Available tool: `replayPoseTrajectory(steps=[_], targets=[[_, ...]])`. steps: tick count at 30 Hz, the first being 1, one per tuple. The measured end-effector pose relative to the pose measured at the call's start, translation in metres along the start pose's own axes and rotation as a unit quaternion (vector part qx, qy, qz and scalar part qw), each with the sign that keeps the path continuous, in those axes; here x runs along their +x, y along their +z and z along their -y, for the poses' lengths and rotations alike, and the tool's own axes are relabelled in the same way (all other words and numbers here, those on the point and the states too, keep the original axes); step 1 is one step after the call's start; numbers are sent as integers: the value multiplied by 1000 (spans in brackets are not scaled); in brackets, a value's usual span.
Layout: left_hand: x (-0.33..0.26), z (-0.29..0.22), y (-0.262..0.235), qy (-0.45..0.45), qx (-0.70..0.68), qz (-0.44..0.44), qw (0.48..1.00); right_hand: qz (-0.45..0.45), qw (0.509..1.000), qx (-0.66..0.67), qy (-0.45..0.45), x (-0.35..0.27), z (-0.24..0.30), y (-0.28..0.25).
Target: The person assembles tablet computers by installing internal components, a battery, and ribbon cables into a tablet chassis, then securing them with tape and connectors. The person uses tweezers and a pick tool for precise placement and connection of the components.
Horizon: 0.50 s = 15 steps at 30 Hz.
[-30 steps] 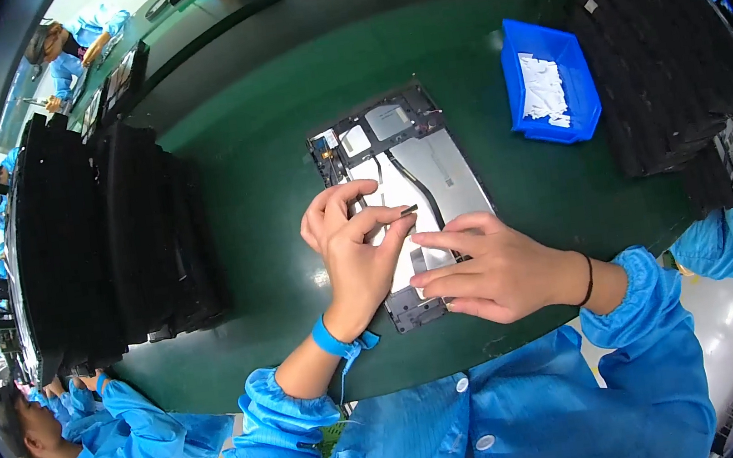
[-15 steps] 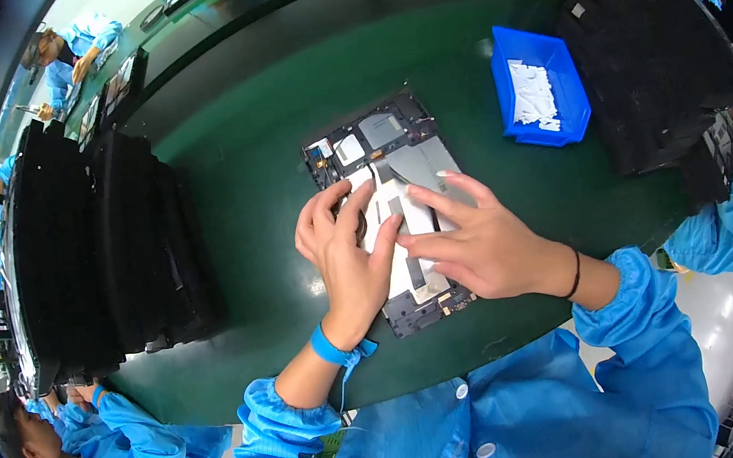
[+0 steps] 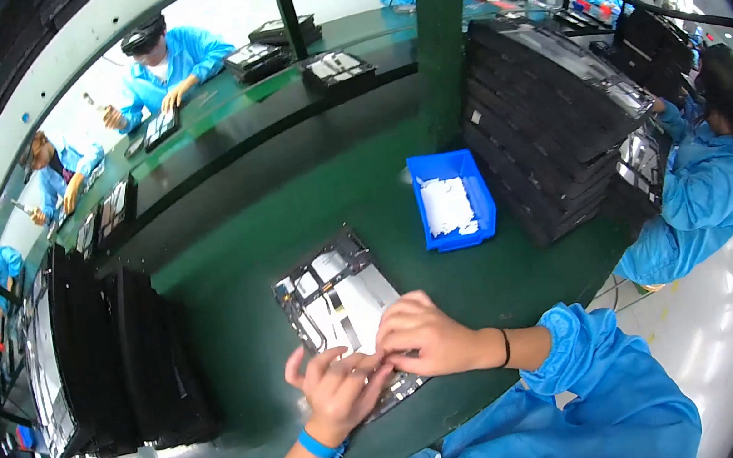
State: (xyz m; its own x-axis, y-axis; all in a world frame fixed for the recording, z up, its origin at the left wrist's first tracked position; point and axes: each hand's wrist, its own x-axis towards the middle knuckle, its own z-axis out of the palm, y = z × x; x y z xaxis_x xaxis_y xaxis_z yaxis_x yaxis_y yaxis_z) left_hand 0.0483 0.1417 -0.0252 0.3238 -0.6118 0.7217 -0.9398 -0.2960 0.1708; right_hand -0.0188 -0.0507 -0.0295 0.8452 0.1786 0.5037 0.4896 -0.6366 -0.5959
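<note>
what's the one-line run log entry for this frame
left hand: flat on open tablet chassis | right hand: pressing chassis near edge | blue bin: beyond, holds white pieces | surface: green bench

Near end of the open tablet chassis (image 3: 339, 305) hidden under the left hand (image 3: 336, 393) and right hand (image 3: 430, 336); what the fingertips press there cannot be told; whether either hand grips anything, unclear. Small parts inside the chassis too fine to identify. White contents of the blue bin (image 3: 452, 198), beyond the chassis to the right, blurred, kind unclear. Black tray stack (image 3: 103, 353) left of the chassis: its contents hidden. Second black stack (image 3: 556, 132) beyond the bin partly behind a green post (image 3: 442, 37). Person in blue (image 3: 699, 179) right of the chassis cut by the dark rim.
</note>
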Motion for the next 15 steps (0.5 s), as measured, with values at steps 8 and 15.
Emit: replayPoseTrajectory(steps=[8, 15], targets=[[-5, 0, 7, 48, -25, -22, 998, 25, 993, 92, 69, 2, -2, -10], [-4, -9, 5, 79, 55, 1, 995, 82, 973, 183, 118, 6, -4, -23]])
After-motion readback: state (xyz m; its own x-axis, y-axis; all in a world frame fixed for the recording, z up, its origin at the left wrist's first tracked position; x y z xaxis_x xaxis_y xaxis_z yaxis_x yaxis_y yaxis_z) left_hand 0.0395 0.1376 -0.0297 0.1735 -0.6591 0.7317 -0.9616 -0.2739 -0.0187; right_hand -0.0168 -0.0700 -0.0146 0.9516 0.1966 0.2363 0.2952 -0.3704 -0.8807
